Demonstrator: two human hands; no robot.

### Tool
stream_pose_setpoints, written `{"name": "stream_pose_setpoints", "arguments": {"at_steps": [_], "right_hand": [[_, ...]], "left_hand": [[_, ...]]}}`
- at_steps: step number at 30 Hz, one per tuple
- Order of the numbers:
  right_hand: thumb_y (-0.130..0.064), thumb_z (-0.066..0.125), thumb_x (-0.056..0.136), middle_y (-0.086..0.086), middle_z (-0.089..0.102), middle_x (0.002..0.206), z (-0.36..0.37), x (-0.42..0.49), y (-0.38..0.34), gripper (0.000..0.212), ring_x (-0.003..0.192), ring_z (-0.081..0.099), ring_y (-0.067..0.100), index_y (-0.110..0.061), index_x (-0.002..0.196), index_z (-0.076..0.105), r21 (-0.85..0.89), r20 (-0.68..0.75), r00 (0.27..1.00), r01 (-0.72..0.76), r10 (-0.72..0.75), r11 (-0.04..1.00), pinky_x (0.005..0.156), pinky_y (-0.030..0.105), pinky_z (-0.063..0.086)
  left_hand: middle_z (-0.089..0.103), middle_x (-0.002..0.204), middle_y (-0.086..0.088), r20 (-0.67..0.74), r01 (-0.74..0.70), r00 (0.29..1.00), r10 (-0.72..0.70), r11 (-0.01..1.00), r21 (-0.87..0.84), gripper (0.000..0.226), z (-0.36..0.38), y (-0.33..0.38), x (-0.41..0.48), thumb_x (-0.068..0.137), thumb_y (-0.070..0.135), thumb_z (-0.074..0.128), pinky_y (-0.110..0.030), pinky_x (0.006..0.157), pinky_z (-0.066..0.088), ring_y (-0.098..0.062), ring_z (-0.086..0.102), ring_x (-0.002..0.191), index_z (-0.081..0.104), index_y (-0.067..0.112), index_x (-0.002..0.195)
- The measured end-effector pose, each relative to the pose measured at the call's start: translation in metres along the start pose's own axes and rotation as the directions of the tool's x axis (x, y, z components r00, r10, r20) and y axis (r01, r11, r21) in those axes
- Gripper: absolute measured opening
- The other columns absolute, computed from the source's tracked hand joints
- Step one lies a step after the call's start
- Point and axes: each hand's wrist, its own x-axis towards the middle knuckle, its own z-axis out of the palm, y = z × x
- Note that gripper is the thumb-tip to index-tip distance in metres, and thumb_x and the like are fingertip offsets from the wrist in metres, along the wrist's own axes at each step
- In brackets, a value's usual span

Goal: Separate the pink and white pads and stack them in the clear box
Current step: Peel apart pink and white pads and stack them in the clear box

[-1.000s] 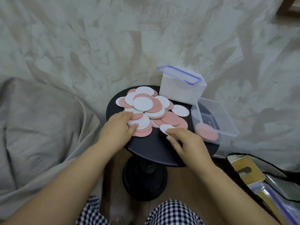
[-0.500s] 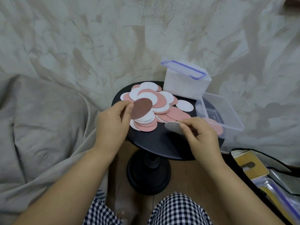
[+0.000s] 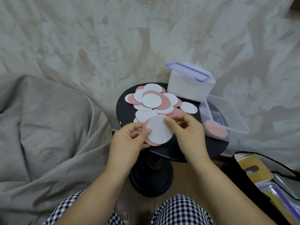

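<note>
Left hand [image 3: 128, 140] and right hand [image 3: 189, 132] pinch opposite edges of a white pad [image 3: 159, 129] overlapping a pink pad [image 3: 151, 143], above the bench [image 3: 211, 148] front edge, near the clear box [image 3: 233, 111].

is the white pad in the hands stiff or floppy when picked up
Probably fairly stiff: the white pad looks flat pinched only at its edges by the left hand and right hand. Likely light and thin: the pile lies nearly flat.

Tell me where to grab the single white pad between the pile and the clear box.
I'd pinch the lone white pad at its near-right rim, coming from above. It lies flat on the black table, so only the edge offers grip; its left side meets the pile.
</note>
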Motion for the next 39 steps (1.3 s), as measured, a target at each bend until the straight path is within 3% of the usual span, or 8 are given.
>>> {"name": "stream_pose_setpoints", "arguments": {"at_steps": [4,9,13,17,22,29,35,39], "right_hand": [[-0.030,0.066,0.083,-0.009,0.064,0.098,0.015,0.017,-0.002,0.014,0.082,0.052,0.000,-0.023,0.096,0.066,-0.280,0.150,0.985,0.122,-0.082,0.952,0.074,0.011,0.041],[-0.041,0.059,0.086,0.000,0.047,0.135,0.043,0.041,0.002,0.048,0.128,0.037,0.018,-0.017,0.127,0.052,-0.621,0.479,0.877,0.371,-0.041,0.691,0.098,0.029,0.033],[-0.038,0.050,0.090,-0.002,0.051,0.089,0.047,0.040,0.002,0.027,0.093,0.050,0.020,-0.013,0.081,0.052,-0.659,0.535,0.844,0.450,-0.045,0.603,0.063,0.032,0.031],[-0.027,0.044,0.093,0.000,0.060,0.092,0.038,0.030,0.007,0.023,0.090,0.054,0.022,-0.012,0.093,0.062,-0.678,0.535,0.826,0.544,-0.177,0.494,0.065,0.034,0.039],[-0.019,0.056,0.088,0.003,0.071,0.094,0.024,0.022,0.010,0.018,0.088,0.062,0.023,-0.015,0.097,0.071,-0.619,0.434,0.870,0.476,-0.234,0.625,0.075,0.037,0.048],[-0.020,0.058,0.090,-0.012,0.069,0.098,0.012,0.025,0.009,0.018,0.086,0.055,-0.005,-0.017,0.103,0.070,-0.411,0.277,0.954,0.226,-0.116,0.883,0.074,-0.004,0.034],[-0.022,0.054,0.092,-0.014,0.065,0.091,-0.001,0.024,-0.003,0.012,0.088,0.061,0.007,-0.029,0.088,0.062,-0.130,0.057,0.996,0.075,-0.068,0.989,0.079,0.023,0.051],[-0.019,0.053,0.092,-0.005,0.065,0.100,-0.005,0.015,0.001,0.019,0.093,0.062,0.015,-0.034,0.083,0.061,-0.039,0.059,0.998,0.029,-0.026,0.999,0.079,0.036,0.055]], "left_hand": [[0.071,0.068,0.001,-0.195,-0.079,0.978,0.080,0.997,0.009,0.009,-0.025,0.006,0.015,0.086,0.009,0.062,-0.018,0.057,0.055,-0.010,0.068,0.064,0.063,0.017,0.082],[0.069,0.060,0.011,-0.296,-0.123,0.948,0.115,0.992,-0.009,0.014,-0.044,0.010,0.025,0.089,0.006,0.057,-0.016,0.054,0.054,-0.004,0.067,0.058,0.055,0.017,0.081],[0.070,0.062,0.010,-0.294,-0.108,0.950,0.104,0.994,0.000,0.013,-0.051,0.005,0.024,0.089,0.007,0.058,-0.019,0.058,0.056,-0.007,0.068,0.061,0.055,0.018,0.081],[0.071,0.065,0.010,-0.284,-0.084,0.955,0.081,0.996,0.002,0.011,-0.052,-0.002,0.025,0.088,0.009,0.059,-0.019,0.059,0.056,-0.007,0.068,0.064,0.056,0.017,0.082],[0.072,0.069,0.007,-0.254,-0.072,0.965,0.063,0.997,-0.028,0.008,-0.042,-0.002,0.024,0.088,0.010,0.059,-0.018,0.058,0.054,-0.011,0.070,0.068,0.058,0.016,0.083],[0.073,0.074,0.002,-0.244,-0.063,0.968,0.062,0.998,0.005,0.007,-0.036,-0.005,0.023,0.089,0.011,0.059,-0.020,0.062,0.056,-0.014,0.071,0.075,0.058,0.017,0.085],[0.072,0.077,-0.001,-0.233,-0.064,0.971,0.053,0.997,-0.041,0.008,-0.022,0.000,0.020,0.090,0.009,0.056,-0.023,0.066,0.057,-0.013,0.070,0.076,0.054,0.015,0.085],[0.074,0.075,0.000,0.003,-0.014,1.000,0.014,0.993,-0.113,0.002,0.000,0.002,0.009,0.089,0.009,0.057,-0.021,0.062,0.056,-0.013,0.071,0.074,0.056,0.010,0.091]]}}
